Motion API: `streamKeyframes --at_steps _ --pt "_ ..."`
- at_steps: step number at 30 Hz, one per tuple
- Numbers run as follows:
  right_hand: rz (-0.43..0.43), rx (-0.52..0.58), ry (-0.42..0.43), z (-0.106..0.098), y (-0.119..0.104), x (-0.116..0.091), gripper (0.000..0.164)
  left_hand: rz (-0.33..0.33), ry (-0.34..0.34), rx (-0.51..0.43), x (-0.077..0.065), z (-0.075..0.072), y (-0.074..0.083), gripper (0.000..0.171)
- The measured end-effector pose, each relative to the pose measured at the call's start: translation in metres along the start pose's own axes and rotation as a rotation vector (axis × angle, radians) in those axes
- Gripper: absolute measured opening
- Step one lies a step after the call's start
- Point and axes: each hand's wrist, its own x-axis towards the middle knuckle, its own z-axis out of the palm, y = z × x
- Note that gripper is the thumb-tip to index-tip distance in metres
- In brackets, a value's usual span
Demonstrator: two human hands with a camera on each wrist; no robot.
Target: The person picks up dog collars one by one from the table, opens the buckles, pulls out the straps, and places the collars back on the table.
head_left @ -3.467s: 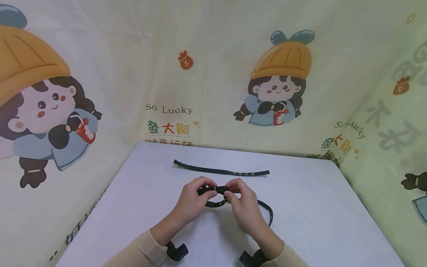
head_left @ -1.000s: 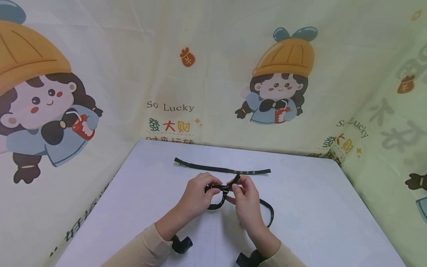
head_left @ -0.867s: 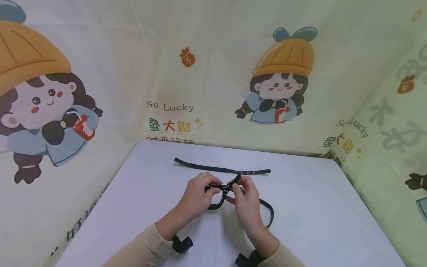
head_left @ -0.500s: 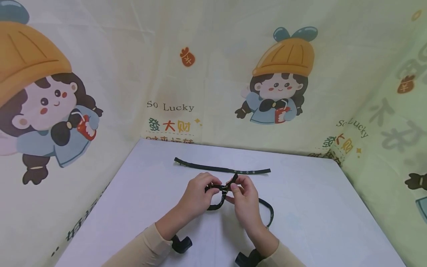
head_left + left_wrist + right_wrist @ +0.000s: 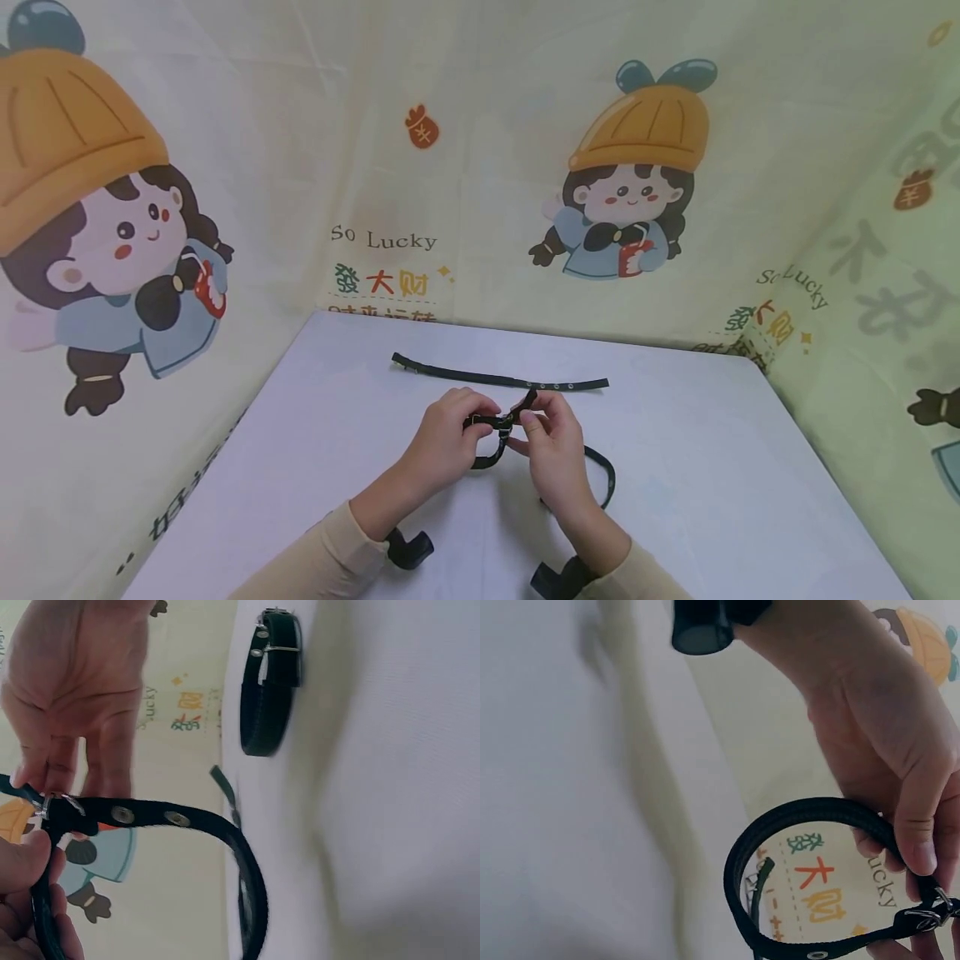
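A black collar [image 5: 489,462] with metal eyelets and a buckle is bent into a loop above the table. My left hand [image 5: 442,442] pinches its strap on the left of the buckle, between thumb and fingers. My right hand [image 5: 553,454] pinches the strap's free end, which sticks up beyond the buckle. In the left wrist view the collar [image 5: 247,862] curves away from the buckle, and two eyelets show. The right wrist view has the loop of the collar [image 5: 739,900] whole, with the strap running into the buckle [image 5: 934,915].
A flat black collar [image 5: 480,380] lies across the far part of the white table [image 5: 690,467]. Another collar [image 5: 609,475], looped and buckled, lies by my right wrist, partly hidden. Black wrist cameras [image 5: 408,550] hang under both forearms. A printed curtain [image 5: 495,183] stands behind.
Earlier both hands pinched a level stretch of strap; now its free end stands up past the buckle in my right hand. Over the last second the hands have hardly moved.
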Motion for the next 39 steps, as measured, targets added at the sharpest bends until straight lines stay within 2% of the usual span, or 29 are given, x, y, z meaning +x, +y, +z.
streamKeyframes --at_steps 7,11,19,25,28,34,39 --pt "0.009 0.061 -0.030 0.000 -0.003 0.000 0.015 -0.024 -0.002 -0.028 -0.002 0.000 -0.004 0.026" --pt "0.009 0.054 -0.022 0.000 -0.001 0.001 0.015 -0.028 -0.031 -0.027 0.000 -0.001 -0.004 0.027" --pt "0.012 0.023 -0.027 0.000 0.002 0.001 0.017 -0.116 -0.151 -0.063 0.006 -0.004 -0.006 0.029" --pt "0.020 0.012 -0.041 -0.001 0.003 0.001 0.017 -0.222 -0.257 -0.127 0.014 -0.006 -0.009 0.028" --pt "0.020 0.017 -0.049 -0.001 0.003 0.001 0.017 -0.244 -0.289 -0.161 0.017 -0.007 -0.009 0.029" --pt "0.017 0.008 -0.053 -0.002 0.005 0.001 0.016 -0.224 -0.331 -0.216 0.021 -0.009 -0.011 0.030" --pt "0.017 -0.004 -0.053 -0.002 0.006 0.001 0.015 -0.196 -0.358 -0.224 0.022 -0.009 -0.011 0.030"
